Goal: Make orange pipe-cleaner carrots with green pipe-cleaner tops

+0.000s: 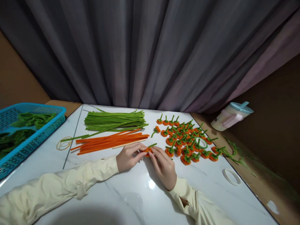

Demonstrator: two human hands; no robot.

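Observation:
Between my two hands is a small orange pipe-cleaner pumpkin (147, 150) with a green stem sticking up to the right. My left hand (130, 155) pinches it from the left with thumb and forefinger. From the right, the fingertips of my right hand (164, 165) press on it too. Just beyond my left hand lies a bundle of orange pipe cleaners (105, 143), with a thin pale stick (122, 145) beside it. Behind that is a stack of green pipe cleaners (114, 120). Many finished-looking orange pumpkins with green stems (179, 140) are grouped to the right of my hands.
A blue basket (49, 125) with green pipe-cleaner pieces stands at the left. Rubber bands (64, 143) lie near it. At the right are a green-edged tape roll (201, 142), a white ring (231, 177) and a lidded tumbler (231, 117). A grey curtain (122, 53) hangs behind.

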